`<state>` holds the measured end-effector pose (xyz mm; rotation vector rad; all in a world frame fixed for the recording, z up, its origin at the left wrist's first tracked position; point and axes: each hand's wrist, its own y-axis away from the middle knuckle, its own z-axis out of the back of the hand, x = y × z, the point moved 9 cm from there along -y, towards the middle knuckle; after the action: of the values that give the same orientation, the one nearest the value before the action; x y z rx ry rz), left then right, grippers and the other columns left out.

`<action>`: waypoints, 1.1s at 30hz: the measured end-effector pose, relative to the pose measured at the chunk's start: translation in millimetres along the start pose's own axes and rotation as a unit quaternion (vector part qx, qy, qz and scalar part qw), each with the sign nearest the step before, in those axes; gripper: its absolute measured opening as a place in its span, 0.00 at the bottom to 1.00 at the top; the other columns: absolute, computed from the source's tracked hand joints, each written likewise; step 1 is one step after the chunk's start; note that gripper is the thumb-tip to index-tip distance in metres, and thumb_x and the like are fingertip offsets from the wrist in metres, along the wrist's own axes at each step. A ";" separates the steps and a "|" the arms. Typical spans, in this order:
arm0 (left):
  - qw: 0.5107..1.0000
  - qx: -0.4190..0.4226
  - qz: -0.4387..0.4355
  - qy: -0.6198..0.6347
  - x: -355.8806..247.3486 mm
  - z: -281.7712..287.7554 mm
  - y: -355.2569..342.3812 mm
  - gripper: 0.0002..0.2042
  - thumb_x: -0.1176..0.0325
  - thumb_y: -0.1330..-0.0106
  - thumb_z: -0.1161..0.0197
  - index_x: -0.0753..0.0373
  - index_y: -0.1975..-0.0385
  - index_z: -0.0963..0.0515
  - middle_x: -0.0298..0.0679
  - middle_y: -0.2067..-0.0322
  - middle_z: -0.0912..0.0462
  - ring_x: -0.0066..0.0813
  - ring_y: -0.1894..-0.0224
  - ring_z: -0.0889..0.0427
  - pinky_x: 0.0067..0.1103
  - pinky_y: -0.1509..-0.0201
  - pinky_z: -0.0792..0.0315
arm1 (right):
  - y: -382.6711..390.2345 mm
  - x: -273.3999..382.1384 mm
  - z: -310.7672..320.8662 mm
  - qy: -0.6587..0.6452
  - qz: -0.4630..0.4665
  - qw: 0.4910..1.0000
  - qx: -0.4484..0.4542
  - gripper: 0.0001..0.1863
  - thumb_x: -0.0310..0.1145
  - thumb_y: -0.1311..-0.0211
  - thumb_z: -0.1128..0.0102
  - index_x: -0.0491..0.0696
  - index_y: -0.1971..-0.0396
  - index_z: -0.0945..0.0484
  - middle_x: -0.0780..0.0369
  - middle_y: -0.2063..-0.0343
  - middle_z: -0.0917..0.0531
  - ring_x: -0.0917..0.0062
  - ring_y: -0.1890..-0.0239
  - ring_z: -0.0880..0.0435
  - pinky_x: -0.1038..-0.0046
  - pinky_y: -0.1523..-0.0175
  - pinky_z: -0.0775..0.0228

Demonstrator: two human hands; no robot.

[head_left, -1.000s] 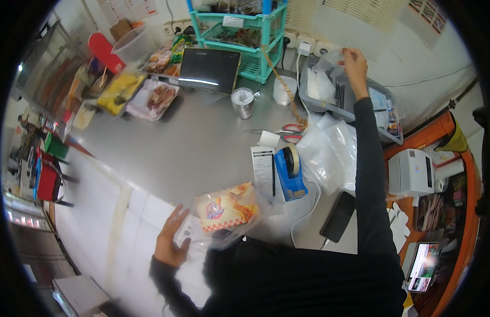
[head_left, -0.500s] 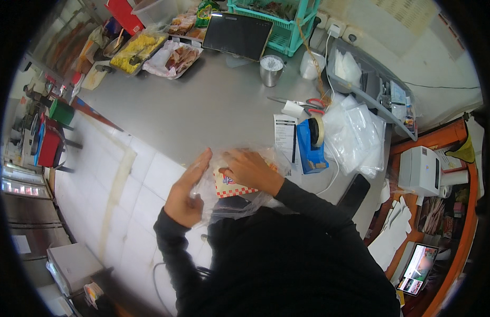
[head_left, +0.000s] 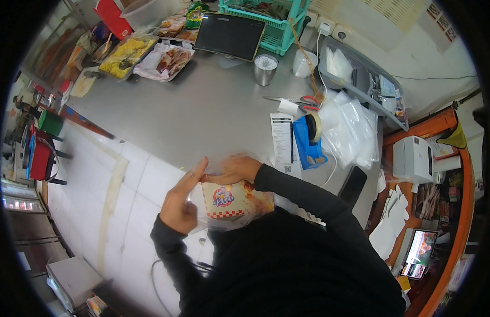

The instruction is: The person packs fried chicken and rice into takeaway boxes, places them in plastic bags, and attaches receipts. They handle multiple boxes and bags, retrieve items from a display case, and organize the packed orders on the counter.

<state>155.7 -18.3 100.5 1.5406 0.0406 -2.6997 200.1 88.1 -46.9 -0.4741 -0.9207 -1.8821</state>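
A printed paper food box (head_left: 222,199), cream with a red checkered border, lies inside a clear plastic bag (head_left: 254,218) close against my body at the near edge of the table. My left hand (head_left: 179,207) holds the bag along the box's left side, its fingers pointing up and the thumb bent in. At the far side of the box, the bent fingers of my right hand (head_left: 240,168) grip the bag's plastic. Those fingertips are partly hidden by the wrist and the film.
Just right of my hands lie a printed slip (head_left: 284,142), a blue tape dispenser (head_left: 308,150), scissors (head_left: 308,100) and a pile of clear bags (head_left: 346,132). A black phone (head_left: 353,186) rests at the right edge. Farther back stand a metal cup (head_left: 264,74), a tablet (head_left: 230,36) and food trays (head_left: 126,55).
The bagged box has turned and come nearer my body, showing more of its printed face. My right hand has shifted from over the box to its far side.
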 end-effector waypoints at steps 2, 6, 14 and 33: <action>1.000 -0.013 -0.004 -0.019 3.9 5.5 2.2 0.48 0.93 0.66 0.65 0.67 0.32 0.39 0.52 0.32 0.37 0.48 0.28 0.41 0.33 0.25 0.48 | -5.3 -1.6 -6.4 0.023 -0.028 0.999 0.019 0.51 0.80 0.49 0.56 0.40 0.65 0.15 0.46 0.70 0.15 0.55 0.62 0.15 0.59 0.52 0.26; 0.998 -0.042 -0.035 0.024 5.7 13.9 11.1 0.49 0.93 0.67 0.65 0.66 0.31 0.40 0.53 0.31 0.40 0.51 0.27 0.46 0.41 0.25 0.47 | 18.4 32.7 -0.7 0.146 0.051 0.985 -0.072 0.46 0.73 0.46 0.47 0.40 0.52 0.19 0.47 0.60 0.16 0.56 0.52 0.18 0.63 0.44 0.29; 0.995 -0.070 -0.062 0.019 8.4 17.2 25.7 0.43 0.94 0.62 0.60 0.64 0.36 0.35 0.52 0.31 0.40 0.53 0.26 0.47 0.44 0.26 0.46 | 149.3 -6.7 33.3 -0.499 -0.006 0.864 0.066 0.12 0.33 0.37 0.40 0.42 0.58 0.21 0.55 0.57 0.16 0.66 0.50 0.18 0.63 0.48 0.25; 0.919 -0.222 -0.028 0.323 -26.0 40.7 56.1 0.33 0.81 0.40 0.37 0.68 0.35 0.44 0.54 0.51 0.27 0.31 0.68 0.18 0.13 0.85 0.29 | 174.4 57.0 49.7 0.048 0.317 0.826 -0.463 0.20 0.23 0.49 0.40 0.46 0.52 0.18 0.60 0.66 0.22 0.69 0.62 0.22 0.65 0.58 0.23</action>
<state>136.2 -75.6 143.2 2.1693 0.6638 -1.8830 323.8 46.9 91.4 -1.0885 0.3050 -1.5723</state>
